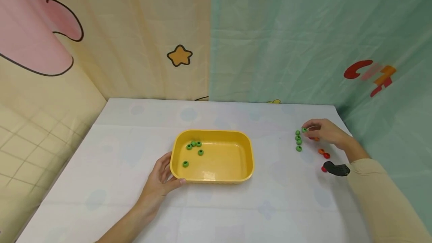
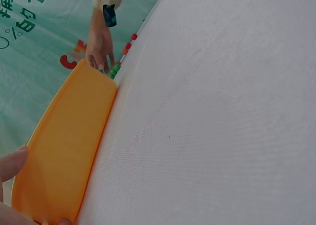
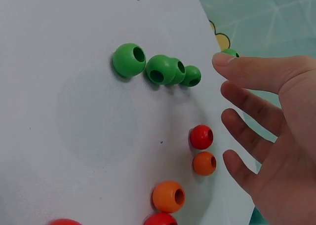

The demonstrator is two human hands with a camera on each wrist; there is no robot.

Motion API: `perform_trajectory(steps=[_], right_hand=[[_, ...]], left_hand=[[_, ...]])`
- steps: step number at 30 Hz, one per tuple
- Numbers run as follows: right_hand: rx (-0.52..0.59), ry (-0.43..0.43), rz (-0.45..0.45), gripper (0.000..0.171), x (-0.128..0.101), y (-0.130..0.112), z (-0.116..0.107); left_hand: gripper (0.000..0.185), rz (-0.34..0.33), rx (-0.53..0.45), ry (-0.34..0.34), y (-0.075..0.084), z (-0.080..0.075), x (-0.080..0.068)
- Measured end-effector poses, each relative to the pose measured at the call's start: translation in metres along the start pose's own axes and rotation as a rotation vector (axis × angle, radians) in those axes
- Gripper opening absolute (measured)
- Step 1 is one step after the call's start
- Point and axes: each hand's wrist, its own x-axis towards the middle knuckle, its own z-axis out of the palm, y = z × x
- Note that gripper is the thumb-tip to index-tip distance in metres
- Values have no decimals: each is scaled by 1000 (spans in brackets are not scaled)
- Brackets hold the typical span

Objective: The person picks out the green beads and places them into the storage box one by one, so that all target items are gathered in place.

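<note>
Here, right hand (image 1: 325,132) grip pinching green bead (image 1: 304,130); red and orange beads (image 3: 202,137) beside.

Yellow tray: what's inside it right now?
The yellow tray holds five green beads: four clustered near its far left corner, one nearer the left hand gripping the rim. The near wall hides a strip of the floor; the left wrist view shows only the outside.

Green bead (image 1: 304,130) pinched at fingers (image 3: 247,69), beside green bead row (image 1: 298,140).
</note>
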Motion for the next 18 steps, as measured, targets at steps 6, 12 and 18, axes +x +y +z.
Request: perform_trajectory(steps=[6, 12, 18], right_hand=[[-3, -6, -42, 36, 5, -11, -1], [8, -18, -69, 35, 7, -29, 1], [23, -45, -98, 34, 11, -43, 5]], left_hand=[[94, -4, 12, -1, -1, 0, 0], [93, 4, 20, -1, -1, -1, 0], [93, -4, 28, 0, 0, 0, 0]])
